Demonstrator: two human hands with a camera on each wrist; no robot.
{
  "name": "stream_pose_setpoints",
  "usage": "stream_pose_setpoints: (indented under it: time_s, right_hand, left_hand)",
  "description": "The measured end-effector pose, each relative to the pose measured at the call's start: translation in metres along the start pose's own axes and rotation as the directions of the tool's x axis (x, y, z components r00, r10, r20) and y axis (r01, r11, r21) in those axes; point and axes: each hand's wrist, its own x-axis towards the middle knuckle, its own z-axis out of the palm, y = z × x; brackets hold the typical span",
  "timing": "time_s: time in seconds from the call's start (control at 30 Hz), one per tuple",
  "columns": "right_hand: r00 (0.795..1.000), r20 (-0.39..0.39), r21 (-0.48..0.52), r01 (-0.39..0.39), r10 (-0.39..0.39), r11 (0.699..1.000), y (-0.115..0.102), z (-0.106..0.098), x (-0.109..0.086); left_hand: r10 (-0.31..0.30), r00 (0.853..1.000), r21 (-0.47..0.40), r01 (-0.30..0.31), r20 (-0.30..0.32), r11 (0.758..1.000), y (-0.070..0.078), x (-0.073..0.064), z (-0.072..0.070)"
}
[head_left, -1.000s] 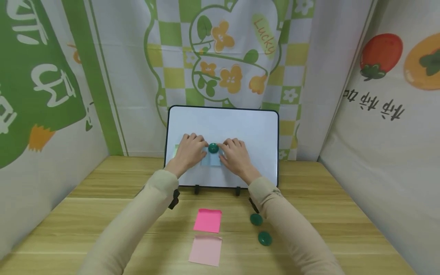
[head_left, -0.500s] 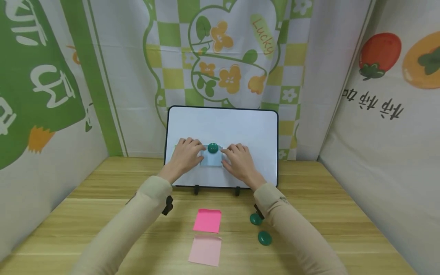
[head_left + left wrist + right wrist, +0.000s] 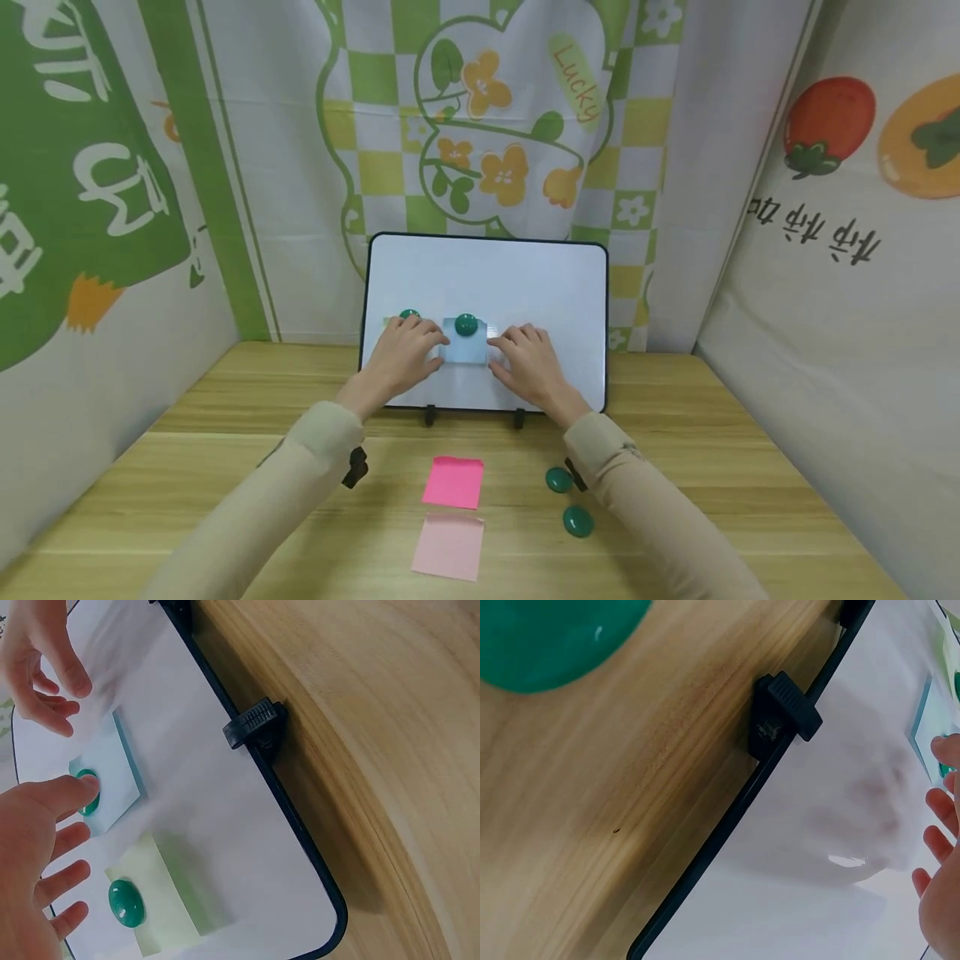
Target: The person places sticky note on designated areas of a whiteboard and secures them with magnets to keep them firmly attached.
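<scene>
A blue sticky note (image 3: 465,352) is on the white whiteboard (image 3: 487,271), with a round green magnet (image 3: 466,324) over its top edge. To the left of that note is my left hand (image 3: 397,354), its fingers loosely bent and holding nothing. My right hand (image 3: 528,360) is on the opposite side, also with nothing in its fingers. A pale green note (image 3: 166,900) with its own green magnet (image 3: 126,903) shows in the left wrist view; in the head view my left hand covers most of it.
Black feet (image 3: 430,415) support the board on the wooden table (image 3: 675,467). Nearer lie a bright pink note (image 3: 453,482) and a pale pink note (image 3: 448,547). Two loose green magnets, a farther one (image 3: 558,479) and a nearer one (image 3: 577,521), lie by the right sleeve.
Both hands have drawn away from the magnet on the blue note, moving apart and slightly down. The magnet and note stay on the board. The other magnet now shows above my left hand.
</scene>
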Motion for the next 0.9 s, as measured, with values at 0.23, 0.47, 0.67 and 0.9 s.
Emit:
stream_pose_setpoints:
  time_s: [0.23,0.47,0.67,0.9]
  right_hand:
    - [1.0,0.004,0.016,0.002,-0.002,1.0,0.001,-0.003,-0.006]
    - [1.0,-0.008,0.05,-0.004,0.005,0.999,0.003,-0.004,-0.015]
    - [1.0,-0.011,0.082,0.011,-0.01,0.997,0.002,-0.006,-0.022]
    - [1.0,-0.014,0.124,0.011,-0.009,0.992,0.002,-0.008,-0.031]
  left_hand:
    - [0.017,1.0,-0.02,-0.017,0.005,1.0,0.002,-0.009,-0.003]
    - [0.022,0.998,-0.051,-0.019,0.053,0.999,0.007,-0.018,-0.004]
    - [0.02,0.997,-0.088,-0.013,0.075,0.996,0.013,-0.027,-0.003]
    - [0.021,0.995,-0.118,-0.01,0.093,0.993,0.016,-0.039,-0.001]
